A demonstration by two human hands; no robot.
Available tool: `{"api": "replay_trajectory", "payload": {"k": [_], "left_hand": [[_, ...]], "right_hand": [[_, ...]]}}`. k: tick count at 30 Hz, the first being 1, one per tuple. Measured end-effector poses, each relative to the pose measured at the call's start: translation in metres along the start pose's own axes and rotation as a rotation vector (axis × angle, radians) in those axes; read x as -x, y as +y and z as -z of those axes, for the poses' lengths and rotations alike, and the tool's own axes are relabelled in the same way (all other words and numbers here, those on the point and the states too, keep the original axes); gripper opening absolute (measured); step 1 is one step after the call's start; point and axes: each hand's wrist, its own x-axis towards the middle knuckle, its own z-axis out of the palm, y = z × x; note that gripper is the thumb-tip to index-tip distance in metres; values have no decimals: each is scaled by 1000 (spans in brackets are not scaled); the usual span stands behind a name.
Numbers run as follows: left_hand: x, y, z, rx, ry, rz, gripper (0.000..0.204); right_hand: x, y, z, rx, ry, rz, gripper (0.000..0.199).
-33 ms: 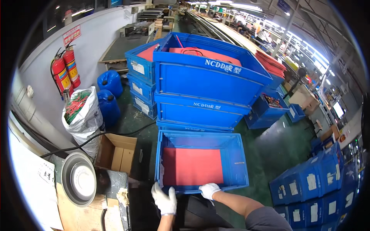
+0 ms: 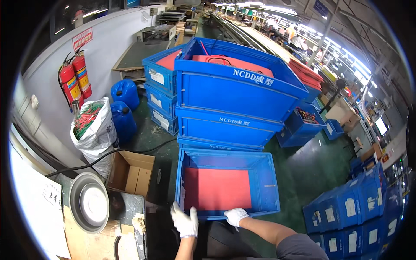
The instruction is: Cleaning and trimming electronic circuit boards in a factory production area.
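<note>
Right in front of me is a blue plastic crate (image 2: 271,182) with a flat red sheet (image 2: 219,188) covering most of its bottom. My right hand (image 2: 236,216), in a white knit glove, lies over the crate's near rim with its fingers closed on that edge. At the near left corner is my left hand (image 2: 185,222), gloved in the same way. Its thumb stands apart from the stretched fingers, and nothing shows between them; whether the fingertips touch the crate, I cannot tell.
Stacked blue crates (image 2: 234,93) stand just beyond, the top one holding red sheets. To the left are an open cardboard box (image 2: 143,182), a round metal pan (image 2: 74,203), a white sack (image 2: 97,149), blue jugs (image 2: 123,93) and fire extinguishers (image 2: 69,82). More crates (image 2: 342,214) fill the lower right.
The whole view has shifted very slightly. Both hands keep the same place at the crate's near side.
</note>
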Motion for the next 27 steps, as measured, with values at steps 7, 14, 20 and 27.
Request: {"api": "replay_trajectory", "payload": {"k": [7, 14, 20, 27], "left_hand": [[-112, -33, -16, -101, -443, 365, 41], [-99, 32, 6, 64, -543, 486, 41], [-30, 159, 46, -142, -476, 181, 51], [1, 317, 96, -205, -796, -103, 52]], "right_hand": [[-6, 3, -11, 24, -14, 73, 27], [25, 29, -9, -16, 1, 78, 32], [137, 67, 33, -121, 183, 28, 36], [299, 26, 43, -311, 413, -172, 32]]}}
